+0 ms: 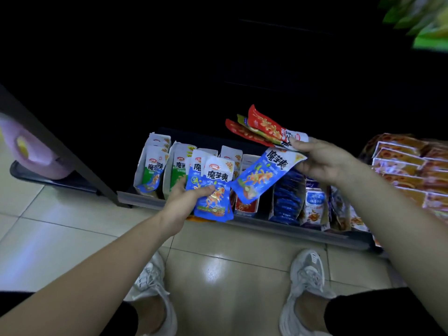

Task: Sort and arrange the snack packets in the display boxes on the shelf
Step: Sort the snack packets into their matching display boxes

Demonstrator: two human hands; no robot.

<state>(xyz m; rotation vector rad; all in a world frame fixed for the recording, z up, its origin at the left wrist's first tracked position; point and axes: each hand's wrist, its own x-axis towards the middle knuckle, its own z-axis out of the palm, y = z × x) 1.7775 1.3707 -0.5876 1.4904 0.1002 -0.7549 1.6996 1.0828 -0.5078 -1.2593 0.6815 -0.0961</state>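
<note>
My left hand (184,202) grips a small stack of blue snack packets (214,190) in front of the low shelf. My right hand (324,161) holds a fan of packets: one blue packet (260,177) hanging down to the left and several red packets (263,127) sticking up behind it. Below the hands, white display boxes (151,163) stand in a row on the bottom shelf, the left ones with green packets (177,175), a middle one with red packets (244,206), and one with dark blue packets (287,197).
The grey shelf edge (278,226) runs across in front of the boxes. Orange packets (407,170) are stacked at the right, purple-white packets (314,207) beside the dark blue ones. A dark post (60,151) stands at the left. My shoes (306,277) rest on the tiled floor.
</note>
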